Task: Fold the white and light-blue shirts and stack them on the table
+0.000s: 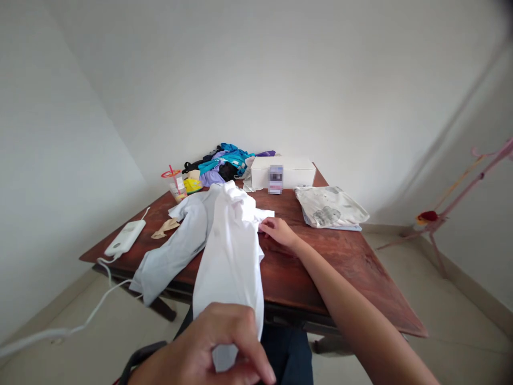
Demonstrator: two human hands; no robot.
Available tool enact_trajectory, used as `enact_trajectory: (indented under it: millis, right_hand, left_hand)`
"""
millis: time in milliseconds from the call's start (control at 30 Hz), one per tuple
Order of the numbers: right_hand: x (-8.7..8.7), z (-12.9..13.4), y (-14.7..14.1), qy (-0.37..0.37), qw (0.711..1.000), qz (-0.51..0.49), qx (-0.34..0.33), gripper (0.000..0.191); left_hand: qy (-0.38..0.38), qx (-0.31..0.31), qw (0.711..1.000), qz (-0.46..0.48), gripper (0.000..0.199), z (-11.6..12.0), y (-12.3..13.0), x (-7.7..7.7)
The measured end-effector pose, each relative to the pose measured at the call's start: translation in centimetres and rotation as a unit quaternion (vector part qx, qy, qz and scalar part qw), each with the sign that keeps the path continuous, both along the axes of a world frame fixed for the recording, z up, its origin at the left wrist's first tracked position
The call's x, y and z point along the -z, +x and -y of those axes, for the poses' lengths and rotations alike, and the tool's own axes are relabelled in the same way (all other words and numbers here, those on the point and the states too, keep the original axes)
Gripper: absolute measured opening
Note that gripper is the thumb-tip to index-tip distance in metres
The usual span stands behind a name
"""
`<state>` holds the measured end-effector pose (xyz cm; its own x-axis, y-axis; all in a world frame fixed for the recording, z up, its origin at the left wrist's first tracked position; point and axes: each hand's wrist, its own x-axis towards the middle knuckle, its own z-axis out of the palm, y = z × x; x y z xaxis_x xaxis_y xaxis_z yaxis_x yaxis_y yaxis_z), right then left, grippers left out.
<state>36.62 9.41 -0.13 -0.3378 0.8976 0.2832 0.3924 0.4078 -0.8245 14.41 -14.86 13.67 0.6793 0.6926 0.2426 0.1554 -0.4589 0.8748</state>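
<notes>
White cloth [232,262] drapes over the near edge of the desk [340,251]; the right hand [279,232] pinches its side; whether the left hand [210,339] grips it, I cannot tell. Straightening seems underway, calling next for an even pull.

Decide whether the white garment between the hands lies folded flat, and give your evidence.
Not folded flat: the white garment bunches at its far end, and its near part hangs past the edge of the table.
</notes>
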Motion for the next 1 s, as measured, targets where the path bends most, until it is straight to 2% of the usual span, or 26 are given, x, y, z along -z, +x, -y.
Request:
enact_trajectory:
  millis: [67,100,167,233,300,367,500,633,800,900,1000]
  right_hand:
    - [0.1,0.0,0.0,-0.038,0.998,-0.048,-0.003,0.024]
    - [0.2,-0.1,0.0,-0.062,0.995,-0.077,0.004,0.024]
    - [0.2,-0.1,0.0,-0.103,0.988,-0.112,0.025,0.024]
    - [0.4,-0.2,0.0,-0.133,0.982,-0.123,0.046,0.027]
    - [0.4,-0.4,-0.1,-0.153,0.978,-0.12,0.07,0.031]
    - [0.4,-0.4,-0.2,-0.184,0.971,-0.119,0.095,0.035]
    - [0.0,0.0,-0.2,-0.262,0.953,-0.105,0.111,0.038]
    - [-0.4,0.8,-0.3,-0.327,0.926,-0.165,0.093,0.027]
    - [-0.9,1.1,-0.3,-0.299,0.92,-0.234,0.093,0.015]
    - [-2.1,1.3,-0.1,-0.236,0.921,-0.303,0.062,0.023]
    - [-3.8,2.3,0.3,-0.189,0.915,-0.356,-0.001,0.038]
  left_hand:
    - [-0.027,0.059,0.996,-0.064,0.015,0.1,-0.1,0.1]
    - [-0.04,0.067,0.993,-0.092,0.017,-0.1,-0.2,0.3]
    - [-0.074,0.039,0.986,-0.142,0.022,-0.5,-0.7,1.1]
    - [-0.099,-0.024,0.981,-0.163,0.024,-0.9,-1.4,1.9]
    - [-0.116,-0.085,0.978,-0.153,0.026,-1.2,-2.0,2.4]
    - [-0.129,-0.111,0.977,-0.13,0.028,-1.6,-2.7,2.8]
    - [-0.128,-0.12,0.981,-0.076,0.027,-2.5,-3.3,3.0]
    - [-0.103,-0.097,0.989,-0.047,0.027,-3.7,-2.6,3.1]
    - [-0.066,-0.071,0.995,0.002,0.037,-5.7,-1.2,4.2]
    - [-0.059,-0.089,0.994,0.018,0.054,-7.1,-0.9,5.7]
    - [-0.051,-0.14,0.988,0.026,0.071,-8.6,-0.9,7.2]
